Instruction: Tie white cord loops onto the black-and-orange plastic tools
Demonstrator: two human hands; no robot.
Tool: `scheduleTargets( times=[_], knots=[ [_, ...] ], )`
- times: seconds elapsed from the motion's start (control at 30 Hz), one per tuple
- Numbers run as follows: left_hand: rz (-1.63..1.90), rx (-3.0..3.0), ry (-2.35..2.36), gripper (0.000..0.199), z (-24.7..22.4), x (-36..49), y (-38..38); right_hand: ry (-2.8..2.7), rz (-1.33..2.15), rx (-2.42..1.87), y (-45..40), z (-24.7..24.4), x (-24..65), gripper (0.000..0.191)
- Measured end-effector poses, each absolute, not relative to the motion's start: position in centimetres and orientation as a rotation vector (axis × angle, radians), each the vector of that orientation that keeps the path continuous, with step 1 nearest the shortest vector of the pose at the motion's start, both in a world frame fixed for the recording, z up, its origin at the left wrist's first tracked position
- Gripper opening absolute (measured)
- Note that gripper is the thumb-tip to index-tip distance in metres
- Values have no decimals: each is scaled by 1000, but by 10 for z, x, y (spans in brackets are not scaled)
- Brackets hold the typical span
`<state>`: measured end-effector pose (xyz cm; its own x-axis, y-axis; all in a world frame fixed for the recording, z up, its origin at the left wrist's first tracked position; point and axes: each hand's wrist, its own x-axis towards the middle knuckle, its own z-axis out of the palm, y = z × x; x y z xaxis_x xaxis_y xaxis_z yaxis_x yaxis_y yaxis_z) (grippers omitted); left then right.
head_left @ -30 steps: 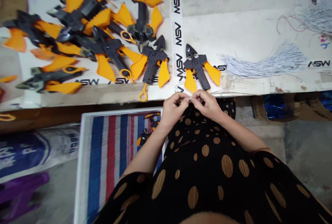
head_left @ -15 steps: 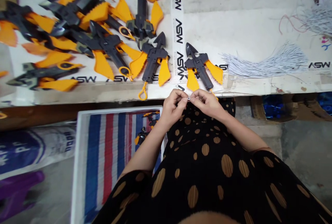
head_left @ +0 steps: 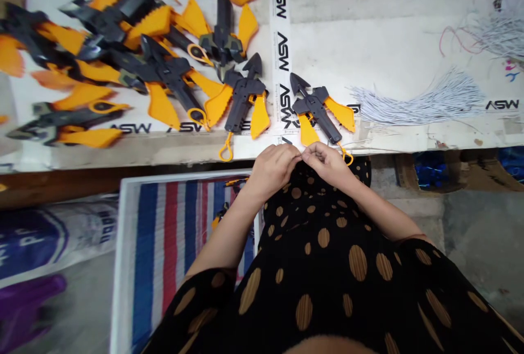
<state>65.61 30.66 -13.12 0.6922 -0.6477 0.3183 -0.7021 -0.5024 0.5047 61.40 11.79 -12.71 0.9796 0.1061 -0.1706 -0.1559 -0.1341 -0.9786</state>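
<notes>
My left hand and my right hand meet at the near table edge, fingertips pinched together on a tiny piece that is mostly hidden and looks silvery. Just beyond them lies a black toy claw with orange serrated jaws, its orange ring handle close to my right hand. Another such toy lies to its left. A bundle of thin white cords lies to the right, beyond my right hand.
Many more toy claws are heaped at the left of the white table. A striped tarp tray with several toys sits below the edge at left. A second cord bundle lies far right, and a carton of blue items sits below.
The nearest toy claw has turned, its tail and ring handle swinging right toward my right hand. My fingers have closed over the silvery piece, hiding most of it.
</notes>
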Motion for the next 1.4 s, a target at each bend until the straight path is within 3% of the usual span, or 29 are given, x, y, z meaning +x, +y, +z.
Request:
scheduleTargets(
  times=[0.23,0.5,0.7,1.0,1.23,1.4],
  knots=[
    [102,2360,-1143,18,-125,662,321,-47,120,-1901,107,-123,605,22],
    [-247,2272,-1113,20,-111,668,319,-277,-25,-2020,80,-125,594,18],
    [83,2418,-944,27,-100,681,314,-69,-328,-2368,26,-124,592,21],
    [9,2404,-1132,43,-137,672,233,-186,-116,-2687,49,-133,592,22],
    [-116,2378,-1133,41,-132,678,265,26,-408,-2707,19,-124,567,22],
    [-198,2172,-906,45,-109,672,250,-403,-550,-2552,62,-127,563,20]
  ],
)
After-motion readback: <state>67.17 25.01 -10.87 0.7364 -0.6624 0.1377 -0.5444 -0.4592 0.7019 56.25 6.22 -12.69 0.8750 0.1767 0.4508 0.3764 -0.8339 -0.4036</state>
